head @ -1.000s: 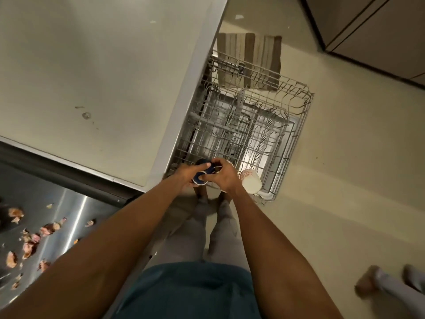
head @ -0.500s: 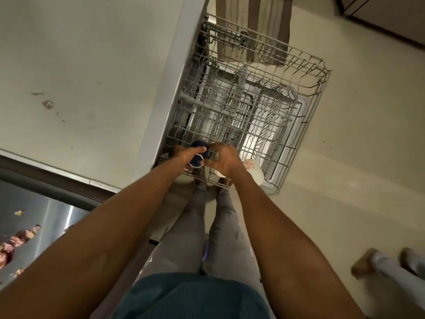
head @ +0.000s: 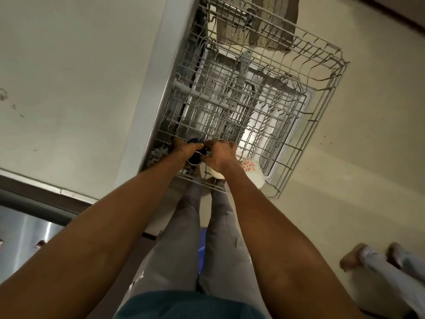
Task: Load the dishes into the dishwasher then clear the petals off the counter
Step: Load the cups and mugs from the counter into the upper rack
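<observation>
Looking straight down, two bare arms reach to the near corner of a pulled-out wire dishwasher rack (head: 305,125). The left hand (head: 184,149) and right hand (head: 218,155) both grip a dark blue cup (head: 195,157) between them. Just beside the right wrist, a white cup with red flowers (head: 251,172) lies in the rack. A pale counter (head: 80,77) fills the left.

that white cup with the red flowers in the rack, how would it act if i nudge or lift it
The white cup looks like glazed ceramic, so probably rigid, smooth and chip-prone against the wire rack. It lies tilted at the rack's near corner, so a nudge might roll or shift it. It is probably fairly light.
</observation>
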`<state>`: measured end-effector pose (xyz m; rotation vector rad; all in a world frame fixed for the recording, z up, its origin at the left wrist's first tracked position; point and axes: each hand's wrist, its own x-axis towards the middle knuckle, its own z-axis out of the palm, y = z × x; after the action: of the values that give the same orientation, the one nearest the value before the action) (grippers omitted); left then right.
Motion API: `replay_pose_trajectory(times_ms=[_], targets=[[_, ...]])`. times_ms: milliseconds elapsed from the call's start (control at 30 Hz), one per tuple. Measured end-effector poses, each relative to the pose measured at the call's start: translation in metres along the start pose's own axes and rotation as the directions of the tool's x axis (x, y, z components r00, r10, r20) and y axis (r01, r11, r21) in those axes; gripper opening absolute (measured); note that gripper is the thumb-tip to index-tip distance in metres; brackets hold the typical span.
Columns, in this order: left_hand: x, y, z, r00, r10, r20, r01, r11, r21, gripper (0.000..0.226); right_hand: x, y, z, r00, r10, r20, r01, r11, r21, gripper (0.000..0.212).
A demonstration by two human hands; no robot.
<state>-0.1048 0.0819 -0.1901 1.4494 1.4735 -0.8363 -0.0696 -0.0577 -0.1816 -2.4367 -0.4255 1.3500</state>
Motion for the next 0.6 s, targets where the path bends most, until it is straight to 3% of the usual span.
replay_pose_trajectory(times_ms=[267, 600], targets=[[0.019, -0.003, 0.013, 1.0, -0.01, 0.024, 0.009, 1.0, 0.013, 0.059, 0.011, 0.007, -0.005, 0.999, 0.0, 0.034, 0.003, 0.996, -0.092, 0.032], [-0.002, 0.005, 0.012, 0.998, 0.04, -0.053, -0.038, 0.999, 0.034, 0.053, 0.012, 0.009, 0.009, 1.0, 0.003, 0.03, -0.001, 0.998, -0.061, 0.031]])
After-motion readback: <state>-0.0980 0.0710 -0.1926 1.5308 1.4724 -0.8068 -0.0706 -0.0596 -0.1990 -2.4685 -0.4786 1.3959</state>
